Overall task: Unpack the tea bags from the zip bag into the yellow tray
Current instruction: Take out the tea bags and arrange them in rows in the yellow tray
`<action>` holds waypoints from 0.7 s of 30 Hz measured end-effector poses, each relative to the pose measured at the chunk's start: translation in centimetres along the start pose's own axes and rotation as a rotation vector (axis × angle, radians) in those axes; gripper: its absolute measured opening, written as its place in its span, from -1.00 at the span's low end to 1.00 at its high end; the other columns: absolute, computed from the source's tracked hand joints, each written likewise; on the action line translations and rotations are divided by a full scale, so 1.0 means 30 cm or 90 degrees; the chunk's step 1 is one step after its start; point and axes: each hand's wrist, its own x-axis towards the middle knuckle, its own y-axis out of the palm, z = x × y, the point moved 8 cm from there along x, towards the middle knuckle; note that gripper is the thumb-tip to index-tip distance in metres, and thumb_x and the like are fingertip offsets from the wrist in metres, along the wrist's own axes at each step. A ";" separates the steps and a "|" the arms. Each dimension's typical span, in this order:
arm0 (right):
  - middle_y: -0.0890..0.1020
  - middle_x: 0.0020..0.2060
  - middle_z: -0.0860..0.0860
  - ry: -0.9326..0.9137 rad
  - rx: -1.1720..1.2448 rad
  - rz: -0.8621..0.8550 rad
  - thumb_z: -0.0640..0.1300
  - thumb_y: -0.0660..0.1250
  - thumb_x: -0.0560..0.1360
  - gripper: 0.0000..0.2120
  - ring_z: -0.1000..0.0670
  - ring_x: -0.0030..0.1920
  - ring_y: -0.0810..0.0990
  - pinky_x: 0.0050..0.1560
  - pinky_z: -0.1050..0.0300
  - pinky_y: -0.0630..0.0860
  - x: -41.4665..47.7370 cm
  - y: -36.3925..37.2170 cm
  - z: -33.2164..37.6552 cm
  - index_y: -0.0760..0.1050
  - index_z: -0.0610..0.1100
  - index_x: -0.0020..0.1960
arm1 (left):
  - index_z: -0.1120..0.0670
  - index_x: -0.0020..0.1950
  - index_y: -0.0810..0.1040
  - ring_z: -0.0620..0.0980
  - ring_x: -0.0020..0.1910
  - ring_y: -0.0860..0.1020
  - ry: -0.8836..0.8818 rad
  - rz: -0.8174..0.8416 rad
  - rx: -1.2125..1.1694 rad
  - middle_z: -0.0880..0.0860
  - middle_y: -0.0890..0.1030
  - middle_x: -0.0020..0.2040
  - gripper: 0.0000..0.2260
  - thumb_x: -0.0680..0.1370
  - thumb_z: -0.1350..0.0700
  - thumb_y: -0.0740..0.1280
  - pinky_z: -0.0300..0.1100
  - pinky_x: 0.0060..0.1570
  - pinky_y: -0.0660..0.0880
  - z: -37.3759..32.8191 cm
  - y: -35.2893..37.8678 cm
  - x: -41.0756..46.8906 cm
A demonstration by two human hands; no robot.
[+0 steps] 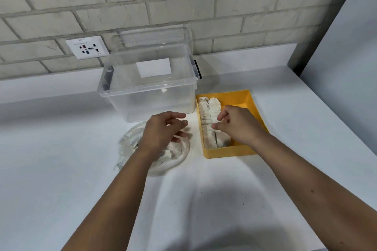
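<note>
Both hands hold nothing, fingers loosely spread. Left hand (163, 130) is over the zip bag (130, 142), nearest its loose tea bags (169, 150). Right hand (234, 124) is over the yellow tray (228, 154) just beside it, above the packed tea bags (206, 112) in rows running away from the person.

no readable text, wall socket plate (87, 47) print too blurred

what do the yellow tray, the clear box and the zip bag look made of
Yellow tray: probably rigid opaque plastic, matte, going by its even colour and straight thin walls. Clear box: hard transparent plastic, glossy; the counter shows through it. Zip bag: thin soft clear plastic film, judging by its crinkles and glints.
</note>
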 end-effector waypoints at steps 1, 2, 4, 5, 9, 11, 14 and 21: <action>0.59 -0.18 0.09 -0.017 0.020 -0.016 0.05 0.49 0.41 -0.74 0.03 -0.09 0.57 -0.06 0.12 0.50 -0.001 0.000 0.028 0.56 -0.06 -0.01 | 0.13 0.10 0.67 0.06 -0.24 0.71 0.011 -0.020 -0.006 0.13 0.70 -0.11 -0.84 0.53 0.22 0.45 -0.11 -0.26 0.62 -0.010 -0.047 -0.001; 0.60 -0.20 0.10 -0.035 0.051 -0.024 0.03 0.50 0.41 -0.76 0.05 -0.12 0.57 -0.09 0.13 0.50 -0.004 0.006 0.060 0.57 -0.06 -0.03 | 0.12 0.09 0.67 0.04 -0.24 0.71 0.018 -0.043 -0.013 0.13 0.70 -0.11 -0.85 0.53 0.22 0.45 -0.11 -0.23 0.63 -0.013 -0.100 -0.007; 0.62 -0.22 0.10 -0.077 0.132 -0.017 -0.03 0.51 0.41 -0.82 0.12 -0.17 0.58 -0.14 0.25 0.49 -0.012 0.034 0.128 0.59 -0.06 -0.06 | 0.11 0.05 0.69 -0.01 -0.23 0.71 0.023 -0.086 -0.005 0.13 0.70 -0.13 -0.88 0.53 0.23 0.45 -0.20 -0.23 0.63 -0.002 -0.197 -0.027; 0.63 -0.21 0.10 -0.101 0.167 -0.003 -0.06 0.51 0.42 -0.85 0.15 -0.19 0.57 -0.16 0.32 0.47 -0.019 0.055 0.164 0.60 -0.06 -0.07 | 0.10 0.03 0.69 -0.02 -0.22 0.70 0.020 -0.101 0.011 0.13 0.71 -0.12 -0.89 0.52 0.23 0.46 -0.23 -0.22 0.63 0.016 -0.237 -0.038; 0.67 -0.14 0.05 -0.175 0.221 0.100 -0.20 0.49 0.43 -0.86 0.12 -0.17 0.61 -0.12 0.39 0.49 -0.062 0.197 0.293 0.63 -0.10 -0.02 | 0.01 -0.02 0.71 -0.04 -0.19 0.67 0.005 -0.107 0.124 0.09 0.73 -0.13 -0.86 0.50 0.22 0.45 -0.30 -0.02 0.57 0.118 -0.301 -0.082; 0.69 -0.14 0.03 -0.190 0.196 0.150 -0.24 0.46 0.45 -0.85 0.10 -0.14 0.63 -0.10 0.42 0.49 -0.074 0.290 0.322 0.65 -0.13 0.02 | -0.01 -0.01 0.72 -0.14 -0.16 0.64 0.012 -0.096 0.203 0.00 0.73 -0.10 -0.85 0.51 0.21 0.44 -0.50 -0.12 0.46 0.152 -0.289 -0.098; 0.68 -0.06 -0.01 -0.204 0.093 0.184 -0.25 0.39 0.50 -0.82 0.07 -0.07 0.62 -0.14 0.48 0.40 -0.076 0.400 0.316 0.64 -0.15 0.09 | 0.04 0.03 0.72 -0.14 -0.12 0.66 0.035 -0.062 0.280 -0.03 0.74 -0.05 -0.85 0.53 0.22 0.42 -0.44 -0.05 0.52 0.200 -0.249 -0.112; 0.64 0.08 -0.08 -0.139 -0.071 0.158 -0.08 0.47 0.45 -0.64 -0.08 0.11 0.58 0.09 0.11 0.49 -0.052 0.464 0.258 0.58 -0.16 0.20 | -0.03 0.19 0.64 -0.09 0.03 0.58 0.039 -0.043 0.468 -0.09 0.61 0.11 -0.71 0.48 0.02 0.47 -0.23 -0.08 0.46 0.261 -0.202 -0.111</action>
